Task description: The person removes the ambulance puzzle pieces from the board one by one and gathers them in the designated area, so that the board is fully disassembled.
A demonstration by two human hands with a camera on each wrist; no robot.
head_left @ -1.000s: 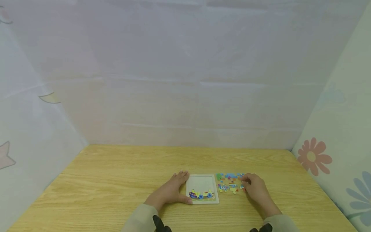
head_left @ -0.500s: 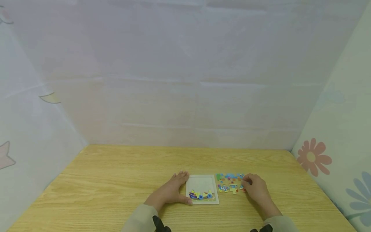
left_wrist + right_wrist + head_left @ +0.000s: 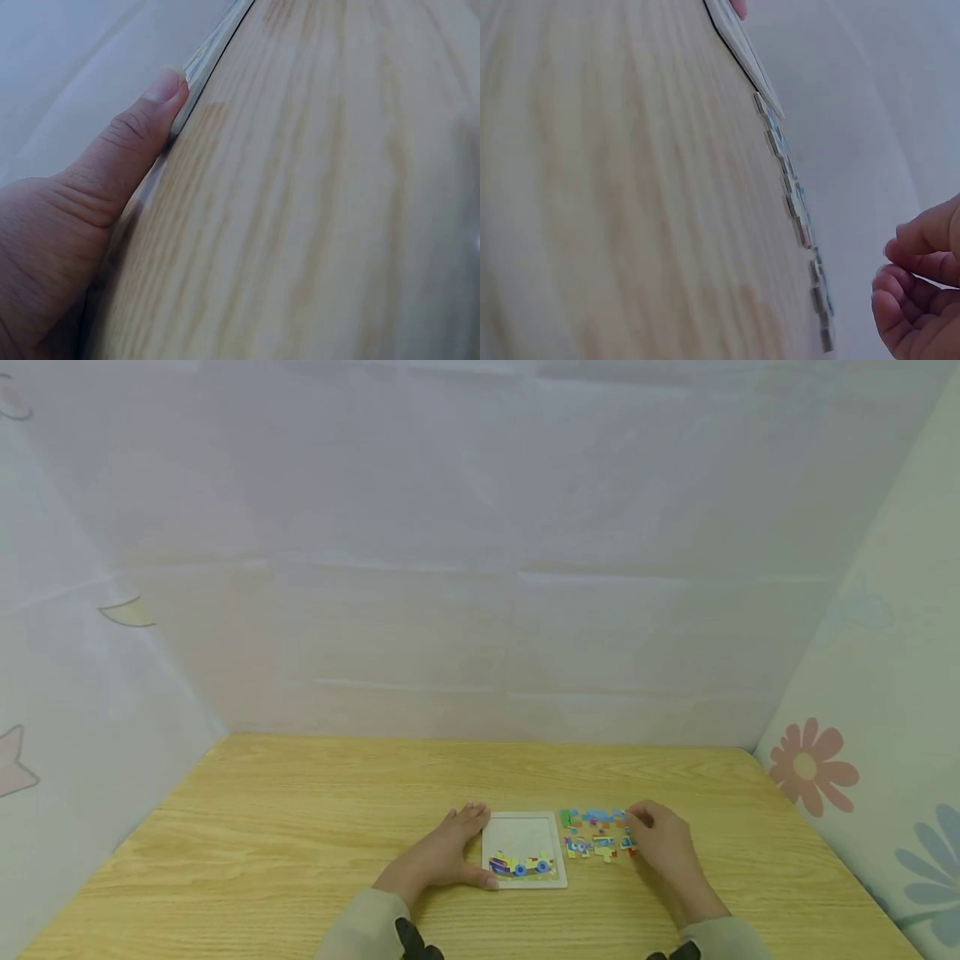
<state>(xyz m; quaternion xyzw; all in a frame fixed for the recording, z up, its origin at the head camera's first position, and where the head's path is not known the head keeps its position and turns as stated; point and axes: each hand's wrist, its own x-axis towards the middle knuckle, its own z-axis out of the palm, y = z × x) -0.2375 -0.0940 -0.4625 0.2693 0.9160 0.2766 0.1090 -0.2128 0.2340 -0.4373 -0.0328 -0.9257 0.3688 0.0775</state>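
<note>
A square puzzle board with a pale raised frame (image 3: 561, 852) lies on the table. Joined pieces picturing a vehicle with blue wheels (image 3: 521, 867) fill its lower part. My left hand (image 3: 446, 850) rests along the board's left side, thumb at the near corner and fingers spread toward the far one. In the left wrist view the thumb (image 3: 124, 154) touches the edge. Loose puzzle pieces (image 3: 600, 842) lie right of the board. My right hand (image 3: 663, 839) is at their right end, thumb and index tip together; I cannot tell whether a piece is between them.
The wooden table (image 3: 337, 810) extends around the board and pieces. A pale cloth wall (image 3: 480, 610) stands along its far edge, with printed side walls left and right. In the right wrist view the pieces (image 3: 791, 199) form a low line beside the board (image 3: 742, 49).
My right hand has shifted slightly away from me along the right end of the loose pieces, uncovering more of the nearer ones. The left hand and board have stayed in place.
</note>
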